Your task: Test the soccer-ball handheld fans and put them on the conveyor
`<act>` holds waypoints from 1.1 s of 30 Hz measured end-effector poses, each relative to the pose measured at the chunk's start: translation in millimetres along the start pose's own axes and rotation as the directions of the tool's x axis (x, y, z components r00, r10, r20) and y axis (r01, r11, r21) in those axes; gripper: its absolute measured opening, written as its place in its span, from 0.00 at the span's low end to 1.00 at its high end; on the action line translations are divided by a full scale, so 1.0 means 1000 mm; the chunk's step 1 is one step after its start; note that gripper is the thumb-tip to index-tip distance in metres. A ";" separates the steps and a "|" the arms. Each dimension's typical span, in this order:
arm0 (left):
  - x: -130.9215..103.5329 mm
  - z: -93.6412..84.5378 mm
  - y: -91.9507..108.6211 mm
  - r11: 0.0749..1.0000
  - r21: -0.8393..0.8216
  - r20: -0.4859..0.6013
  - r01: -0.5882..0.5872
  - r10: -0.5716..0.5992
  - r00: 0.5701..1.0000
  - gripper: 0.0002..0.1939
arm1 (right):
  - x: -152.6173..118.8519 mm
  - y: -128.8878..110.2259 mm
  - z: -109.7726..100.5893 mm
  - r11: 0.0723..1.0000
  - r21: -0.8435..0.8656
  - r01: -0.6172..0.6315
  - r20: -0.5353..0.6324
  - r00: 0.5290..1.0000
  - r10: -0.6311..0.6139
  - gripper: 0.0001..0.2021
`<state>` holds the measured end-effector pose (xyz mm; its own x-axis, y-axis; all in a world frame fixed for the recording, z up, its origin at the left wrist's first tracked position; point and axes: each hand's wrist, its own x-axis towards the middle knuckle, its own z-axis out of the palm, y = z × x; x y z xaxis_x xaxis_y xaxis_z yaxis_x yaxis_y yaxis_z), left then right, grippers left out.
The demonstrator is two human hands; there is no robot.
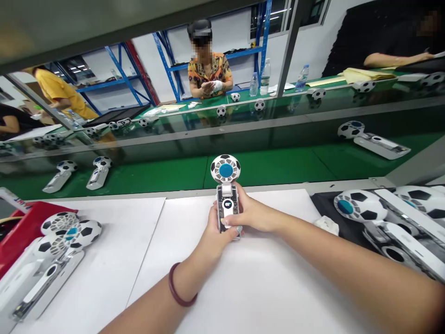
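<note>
Both my hands hold a small handheld fan [227,204] upright over the white work surface. Its round head has a black-and-white football pattern with a blue disc in the middle, and a lit display on its clear-fronted body seems to read 100. My left hand [216,230] wraps the lower body from the left side. My right hand [248,212] grips it from the right, with the thumb lying across the front below the display. The fingers behind the body are hidden.
More football-patterned fans [71,236] lie at left beside a red bin [31,222]. Others [361,206] rest on a black mat at right. Several fans sit on the green conveyor belt [163,169] ahead. Across it, a person in a patterned shirt [210,72] works with their hands.
</note>
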<state>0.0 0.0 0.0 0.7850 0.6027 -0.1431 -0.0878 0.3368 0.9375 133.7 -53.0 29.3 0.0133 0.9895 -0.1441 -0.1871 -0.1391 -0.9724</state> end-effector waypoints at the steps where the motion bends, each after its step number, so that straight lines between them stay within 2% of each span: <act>1: 0.000 0.000 0.000 1.000 0.000 -0.002 0.000 0.000 1.000 0.34 | 0.000 0.000 0.000 1.000 -0.021 -0.008 -0.005 1.000 0.008 0.43; 10: 0.003 0.000 0.000 1.000 0.009 -0.014 -0.002 0.002 1.000 0.33 | 0.002 0.000 0.002 0.997 -0.078 0.013 -0.036 0.999 -0.016 0.40; 22: 0.002 -0.001 0.000 0.999 0.034 -0.020 0.008 -0.007 1.000 0.29 | 0.000 0.001 0.002 0.997 -0.070 0.029 -0.034 0.999 -0.032 0.42; 33: 0.001 0.002 0.004 1.000 0.015 -0.030 0.007 -0.006 1.000 0.29 | -0.002 -0.003 0.004 0.997 -0.075 0.011 -0.037 0.999 -0.014 0.44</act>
<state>2.0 0.6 3.9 0.7667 0.6222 -0.1584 -0.0736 0.3303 0.9410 130.8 -54.2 33.6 0.0527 0.9892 -0.1371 -0.1131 -0.1305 -0.9850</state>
